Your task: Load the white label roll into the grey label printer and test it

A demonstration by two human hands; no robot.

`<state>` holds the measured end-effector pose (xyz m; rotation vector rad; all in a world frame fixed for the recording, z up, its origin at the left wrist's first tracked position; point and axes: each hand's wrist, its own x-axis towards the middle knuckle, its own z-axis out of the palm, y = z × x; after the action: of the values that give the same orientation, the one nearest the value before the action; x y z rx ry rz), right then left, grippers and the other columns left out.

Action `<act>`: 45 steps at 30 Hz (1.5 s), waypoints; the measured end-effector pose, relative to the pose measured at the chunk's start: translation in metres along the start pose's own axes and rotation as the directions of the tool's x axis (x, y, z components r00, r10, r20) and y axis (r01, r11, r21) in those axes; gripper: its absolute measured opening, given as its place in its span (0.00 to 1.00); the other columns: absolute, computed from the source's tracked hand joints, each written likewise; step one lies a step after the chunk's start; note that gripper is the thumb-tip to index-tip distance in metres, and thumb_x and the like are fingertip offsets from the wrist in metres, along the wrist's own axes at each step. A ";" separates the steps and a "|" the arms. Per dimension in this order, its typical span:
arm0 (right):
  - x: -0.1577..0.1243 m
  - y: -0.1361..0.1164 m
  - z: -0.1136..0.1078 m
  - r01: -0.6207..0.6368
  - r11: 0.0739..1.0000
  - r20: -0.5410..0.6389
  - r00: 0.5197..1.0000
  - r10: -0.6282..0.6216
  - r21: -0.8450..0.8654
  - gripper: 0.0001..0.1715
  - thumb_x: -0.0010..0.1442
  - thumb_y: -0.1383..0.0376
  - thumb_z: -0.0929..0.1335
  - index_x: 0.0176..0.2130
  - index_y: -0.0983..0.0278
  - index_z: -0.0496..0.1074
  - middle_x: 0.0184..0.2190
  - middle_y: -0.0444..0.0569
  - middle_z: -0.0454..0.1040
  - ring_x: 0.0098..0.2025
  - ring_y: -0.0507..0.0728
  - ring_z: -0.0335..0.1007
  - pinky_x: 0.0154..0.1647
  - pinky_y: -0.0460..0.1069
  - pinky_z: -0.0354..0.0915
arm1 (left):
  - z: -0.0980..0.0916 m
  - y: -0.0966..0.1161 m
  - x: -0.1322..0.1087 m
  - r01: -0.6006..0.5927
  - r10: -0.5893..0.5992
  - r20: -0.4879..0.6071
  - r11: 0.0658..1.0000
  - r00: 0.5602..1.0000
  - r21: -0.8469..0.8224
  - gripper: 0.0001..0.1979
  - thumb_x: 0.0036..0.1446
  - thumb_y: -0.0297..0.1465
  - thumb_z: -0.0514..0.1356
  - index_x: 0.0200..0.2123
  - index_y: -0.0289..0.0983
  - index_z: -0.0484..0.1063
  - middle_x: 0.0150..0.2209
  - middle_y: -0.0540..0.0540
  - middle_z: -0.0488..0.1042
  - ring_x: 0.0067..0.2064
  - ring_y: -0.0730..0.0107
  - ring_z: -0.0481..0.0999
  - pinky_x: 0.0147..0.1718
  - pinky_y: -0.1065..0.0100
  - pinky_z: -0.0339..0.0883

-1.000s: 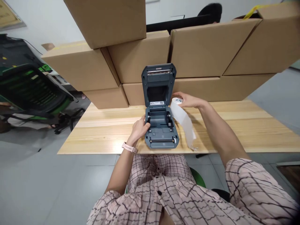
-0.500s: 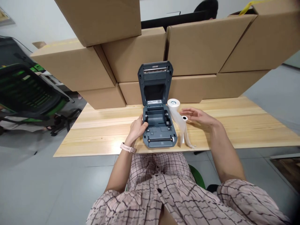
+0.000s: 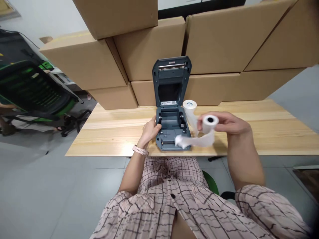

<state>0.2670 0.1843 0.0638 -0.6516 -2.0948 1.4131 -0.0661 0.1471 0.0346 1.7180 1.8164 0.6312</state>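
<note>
A dark grey label printer [image 3: 171,135] stands on the table with its lid [image 3: 171,83] raised and its inside bare. My left hand [image 3: 150,130] grips the printer's left side, thumb over the rim and the other fingers mostly hidden. In my right hand [image 3: 228,123], lifted above the table, is a small white paper roll [image 3: 210,123] with a dark core. From it a loose, motion-blurred strip of paper [image 3: 196,141] trails left across the printer's front. Close to the printer's right side stands a larger white label roll [image 3: 189,104], its loose end hanging toward me.
Stacked cardboard boxes [image 3: 214,43] form a wall along the back of the wooden table [image 3: 112,132]. The table's front edge runs just before my lap. To the left, a black and green office chair [image 3: 32,93] stands on the floor, with part of another person beside it.
My right hand has taken hold of the small paper roll and raised it off the table; its strip now swings left. My left hand stays on the printer. The view has shifted slightly.
</note>
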 end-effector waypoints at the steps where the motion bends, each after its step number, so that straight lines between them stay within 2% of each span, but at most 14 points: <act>1: 0.015 -0.013 0.007 0.032 0.995 0.124 0.992 -0.021 -0.094 0.31 0.64 0.43 0.73 0.59 0.55 0.78 0.47 0.52 0.84 0.50 0.65 0.81 0.51 0.59 0.76 | 0.000 0.000 0.000 0.000 0.000 -0.001 1.000 1.000 -0.006 0.32 0.58 0.30 0.54 0.67 0.38 0.70 0.33 0.45 0.81 0.37 0.57 0.79 0.38 0.64 0.66; 3: 0.048 -0.028 0.024 0.099 0.957 0.239 0.970 -0.032 -0.274 0.29 0.70 0.46 0.69 0.63 0.56 0.76 0.56 0.51 0.82 0.57 0.64 0.78 0.58 0.58 0.74 | 0.001 -0.001 0.001 0.008 -0.008 -0.001 1.000 1.000 -0.007 0.32 0.58 0.31 0.54 0.67 0.38 0.69 0.34 0.45 0.81 0.37 0.57 0.79 0.38 0.64 0.66; 5: 0.077 -0.027 0.041 0.117 0.893 0.222 0.975 -0.019 -0.435 0.28 0.72 0.49 0.66 0.64 0.57 0.75 0.61 0.53 0.78 0.61 0.65 0.75 0.63 0.61 0.71 | 0.001 -0.001 0.001 0.011 -0.011 -0.004 1.000 1.000 0.005 0.33 0.59 0.31 0.54 0.68 0.38 0.69 0.33 0.45 0.81 0.37 0.56 0.79 0.38 0.63 0.66; 9: 0.099 0.001 0.066 0.080 0.753 0.175 0.983 0.047 -0.653 0.24 0.73 0.54 0.64 0.61 0.58 0.76 0.54 0.55 0.81 0.57 0.68 0.76 0.61 0.68 0.70 | 0.001 -0.001 0.000 -0.003 0.003 -0.008 1.000 1.000 0.008 0.32 0.59 0.32 0.54 0.67 0.37 0.69 0.33 0.44 0.81 0.38 0.54 0.79 0.38 0.62 0.65; 11: 0.095 0.010 0.074 0.068 0.738 0.166 0.984 0.060 -0.671 0.25 0.74 0.54 0.62 0.63 0.58 0.75 0.53 0.55 0.82 0.55 0.67 0.77 0.61 0.68 0.71 | 0.001 -0.001 0.000 0.002 -0.002 -0.006 1.000 1.000 0.002 0.32 0.59 0.32 0.54 0.68 0.37 0.69 0.32 0.45 0.80 0.38 0.54 0.79 0.38 0.62 0.65; 13: 0.085 0.014 0.082 0.057 0.739 0.137 0.989 0.048 -0.672 0.30 0.76 0.53 0.59 0.68 0.61 0.70 0.59 0.59 0.79 0.61 0.69 0.75 0.64 0.69 0.69 | 0.002 -0.002 0.001 0.009 -0.009 -0.003 1.000 1.000 -0.004 0.33 0.59 0.32 0.54 0.69 0.37 0.67 0.31 0.45 0.80 0.37 0.54 0.79 0.38 0.62 0.65; 16: 0.072 0.014 0.091 0.035 0.728 0.087 0.996 0.034 -0.685 0.36 0.77 0.52 0.56 0.75 0.65 0.60 0.75 0.60 0.62 0.76 0.69 0.59 0.75 0.70 0.59 | 0.002 -0.003 0.001 0.013 -0.013 -0.001 1.000 1.000 -0.013 0.34 0.60 0.32 0.53 0.70 0.37 0.66 0.31 0.45 0.81 0.38 0.55 0.79 0.38 0.63 0.65; 19: 0.064 0.017 0.095 0.051 0.731 0.097 0.995 0.022 -0.681 0.36 0.78 0.51 0.56 0.77 0.62 0.58 0.79 0.54 0.53 0.80 0.64 0.48 0.80 0.66 0.52 | 0.002 -0.002 0.000 0.002 -0.003 -0.011 1.000 1.000 -0.016 0.33 0.59 0.32 0.54 0.69 0.38 0.68 0.33 0.45 0.81 0.38 0.56 0.79 0.39 0.63 0.66; 25: 0.056 0.015 0.100 0.125 0.673 0.116 0.992 -0.058 -0.729 0.30 0.79 0.56 0.57 0.72 0.62 0.67 0.76 0.53 0.60 0.78 0.63 0.54 0.79 0.67 0.56 | 0.003 -0.002 -0.001 0.006 -0.006 -0.016 0.999 1.000 -0.040 0.33 0.59 0.31 0.54 0.69 0.38 0.68 0.33 0.45 0.81 0.37 0.57 0.79 0.40 0.63 0.67; 29: 0.039 0.004 0.116 0.112 0.630 0.084 0.994 -0.074 -0.769 0.29 0.78 0.60 0.58 0.70 0.66 0.69 0.73 0.57 0.65 0.76 0.64 0.61 0.76 0.66 0.61 | 0.004 -0.004 -0.001 0.001 -0.001 -0.015 0.998 1.000 -0.058 0.34 0.58 0.32 0.53 0.69 0.36 0.68 0.31 0.45 0.80 0.34 0.57 0.77 0.37 0.62 0.65; 32: 0.023 -0.004 0.132 0.103 0.611 0.052 0.994 -0.100 -0.785 0.29 0.78 0.61 0.58 0.71 0.67 0.68 0.72 0.59 0.66 0.76 0.63 0.61 0.75 0.65 0.65 | 0.005 -0.004 -0.001 -0.007 0.006 -0.020 0.998 1.000 -0.070 0.35 0.58 0.32 0.53 0.69 0.35 0.68 0.31 0.45 0.79 0.34 0.58 0.76 0.37 0.62 0.64; 35: 0.012 -0.007 0.143 0.100 0.594 0.029 0.991 -0.128 -0.798 0.32 0.77 0.54 0.62 0.72 0.68 0.66 0.74 0.60 0.63 0.77 0.65 0.59 0.75 0.66 0.63 | 0.006 -0.003 -0.002 -0.002 0.000 -0.028 0.998 1.000 -0.065 0.33 0.59 0.32 0.54 0.68 0.37 0.69 0.31 0.46 0.79 0.34 0.58 0.76 0.37 0.63 0.65; 39: 0.009 -0.008 0.148 0.109 0.570 0.039 0.990 -0.134 -0.815 0.45 0.71 0.41 0.65 0.72 0.67 0.64 0.75 0.61 0.60 0.77 0.67 0.58 0.75 0.67 0.62 | 0.006 -0.001 -0.004 0.014 -0.016 -0.042 0.999 0.999 -0.034 0.32 0.61 0.37 0.55 0.69 0.39 0.68 0.34 0.44 0.81 0.38 0.55 0.79 0.39 0.61 0.66; 45: 0.009 -0.004 0.149 0.118 0.542 0.044 0.988 -0.147 -0.832 0.50 0.67 0.38 0.67 0.73 0.66 0.63 0.75 0.62 0.61 0.77 0.68 0.58 0.77 0.68 0.59 | 0.007 -0.001 -0.005 0.027 -0.024 -0.058 0.999 0.998 0.046 0.32 0.65 0.43 0.55 0.69 0.41 0.68 0.38 0.42 0.84 0.44 0.50 0.82 0.43 0.59 0.68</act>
<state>0.1617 0.0865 0.0219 -0.8119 -2.6762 0.1970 -0.0624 0.1421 0.0290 1.7208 1.9037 0.6384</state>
